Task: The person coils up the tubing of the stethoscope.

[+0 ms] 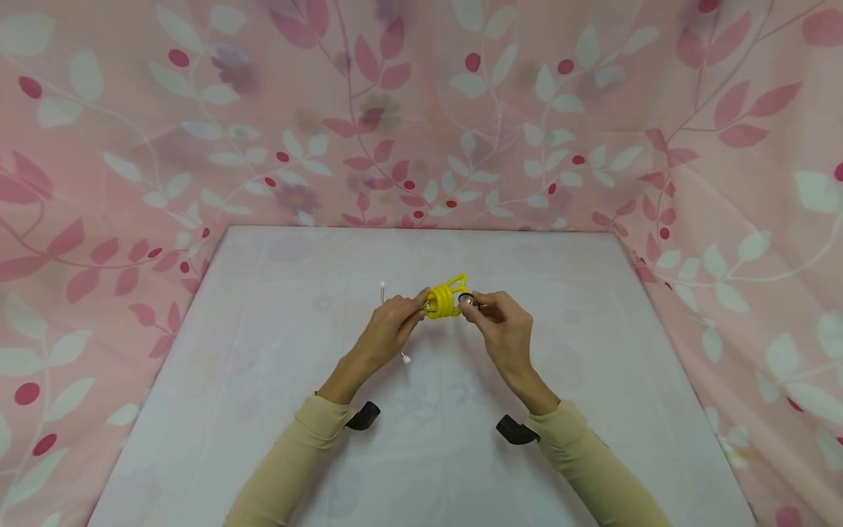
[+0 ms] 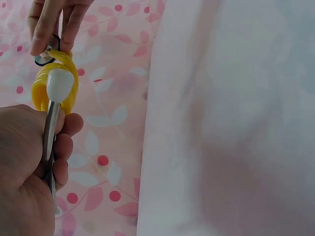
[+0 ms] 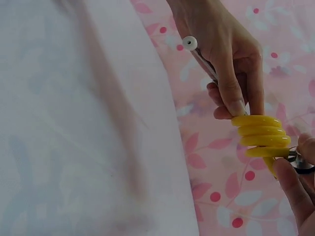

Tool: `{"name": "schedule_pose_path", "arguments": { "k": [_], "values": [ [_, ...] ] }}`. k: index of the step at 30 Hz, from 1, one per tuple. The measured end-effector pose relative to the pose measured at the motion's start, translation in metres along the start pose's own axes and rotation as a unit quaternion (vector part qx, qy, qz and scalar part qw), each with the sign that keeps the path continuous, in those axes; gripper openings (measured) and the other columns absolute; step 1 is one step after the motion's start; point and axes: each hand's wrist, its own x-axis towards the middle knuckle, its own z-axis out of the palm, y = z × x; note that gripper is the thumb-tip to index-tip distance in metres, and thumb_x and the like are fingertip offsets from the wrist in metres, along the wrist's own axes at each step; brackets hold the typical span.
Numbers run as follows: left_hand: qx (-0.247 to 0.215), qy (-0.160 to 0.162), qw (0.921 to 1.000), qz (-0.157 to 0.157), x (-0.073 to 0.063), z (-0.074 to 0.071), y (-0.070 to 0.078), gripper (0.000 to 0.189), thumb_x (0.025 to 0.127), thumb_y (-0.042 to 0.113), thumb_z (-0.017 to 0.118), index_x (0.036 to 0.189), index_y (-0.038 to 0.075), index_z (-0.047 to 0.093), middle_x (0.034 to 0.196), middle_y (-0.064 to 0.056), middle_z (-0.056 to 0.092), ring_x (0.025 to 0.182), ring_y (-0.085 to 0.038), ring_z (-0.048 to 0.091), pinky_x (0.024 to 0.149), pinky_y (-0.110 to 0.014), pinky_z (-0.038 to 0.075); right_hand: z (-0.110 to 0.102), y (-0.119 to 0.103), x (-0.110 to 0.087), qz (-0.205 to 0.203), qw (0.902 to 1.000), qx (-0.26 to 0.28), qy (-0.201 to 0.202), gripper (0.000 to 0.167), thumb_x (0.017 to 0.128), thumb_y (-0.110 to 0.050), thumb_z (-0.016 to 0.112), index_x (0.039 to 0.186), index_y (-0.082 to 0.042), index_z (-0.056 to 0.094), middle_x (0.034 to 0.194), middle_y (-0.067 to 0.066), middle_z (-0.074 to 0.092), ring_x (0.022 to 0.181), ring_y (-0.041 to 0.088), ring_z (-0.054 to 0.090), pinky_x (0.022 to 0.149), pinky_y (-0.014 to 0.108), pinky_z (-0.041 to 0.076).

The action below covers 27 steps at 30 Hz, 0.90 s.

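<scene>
A stethoscope is held up over the table, its yellow tubing (image 1: pixel 443 301) wound into a tight coil. My left hand (image 1: pixel 385 331) grips its metal ear tubes (image 2: pixel 49 130) at the left end of the coil. One white ear tip (image 1: pixel 405 359) sticks out on the near side of that hand, the other on the far side. On the right, my right hand (image 1: pixel 507 329) pinches the round metal chest piece (image 1: pixel 468 299), which has a black rim. Fingers partly cover the chest piece in the right wrist view, where the stacked yellow loops (image 3: pixel 263 132) show between both hands.
A white cloth-covered table (image 1: pixel 263 439) lies beneath both hands. Pink leaf-patterned fabric (image 1: pixel 408 110) hangs behind it and along both sides. Black wrist mounts (image 1: pixel 516 430) stick out from the inner side of both beige sleeves (image 1: pixel 586 454).
</scene>
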Motion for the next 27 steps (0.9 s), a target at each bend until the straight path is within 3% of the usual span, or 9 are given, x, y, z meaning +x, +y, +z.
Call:
{"name": "schedule_pose_path", "arguments": {
  "k": [7, 12, 23, 27],
  "values": [
    [-0.010, 0.000, 0.9999, -0.010, 0.002, -0.001, 0.001, 0.048, 0.094, 0.016, 0.065, 0.140, 0.007, 0.054, 0.102, -0.003, 0.073, 0.076, -0.012, 0.053, 0.067, -0.022, 0.048, -0.001, 0.021, -0.001, -0.007, 0.9999, -0.011, -0.007, 0.025, 0.077, 0.011, 0.075, 0.102, 0.009, 0.072, 0.091, 0.022, 0.064, 0.067, 0.033, 0.071, 0.063, 0.025, 0.058],
    [-0.010, 0.008, 0.9999, -0.009, 0.003, 0.000, 0.001, 0.047, 0.094, 0.015, 0.065, 0.139, 0.005, 0.055, 0.100, -0.003, 0.073, 0.076, -0.012, 0.052, 0.067, -0.023, 0.047, -0.004, 0.023, 0.002, -0.003, 0.9956, -0.091, -0.023, 0.025, 0.082, -0.005, 0.078, 0.106, 0.000, 0.075, 0.093, 0.013, 0.067, 0.074, 0.023, 0.072, 0.069, 0.018, 0.056],
    [0.009, 0.016, 0.9998, -0.005, 0.003, 0.006, 0.004, 0.046, 0.094, 0.013, 0.065, 0.138, 0.005, 0.056, 0.095, -0.004, 0.074, 0.078, -0.014, 0.053, 0.073, -0.029, 0.047, -0.010, 0.020, 0.010, 0.000, 0.9744, -0.211, -0.077, 0.021, 0.084, -0.017, 0.078, 0.102, -0.005, 0.078, 0.097, 0.008, 0.070, 0.079, 0.020, 0.071, 0.065, 0.030, 0.059],
    [0.020, 0.022, 0.9995, 0.003, 0.003, 0.008, 0.003, 0.046, 0.094, 0.012, 0.066, 0.138, 0.005, 0.057, 0.093, -0.005, 0.074, 0.079, -0.016, 0.054, 0.075, -0.030, 0.047, -0.014, 0.019, 0.015, 0.032, 0.9718, -0.205, -0.111, 0.022, 0.087, -0.017, 0.075, 0.105, -0.004, 0.077, 0.099, 0.009, 0.074, 0.078, 0.019, 0.073, 0.064, 0.029, 0.059]
  ]
}}
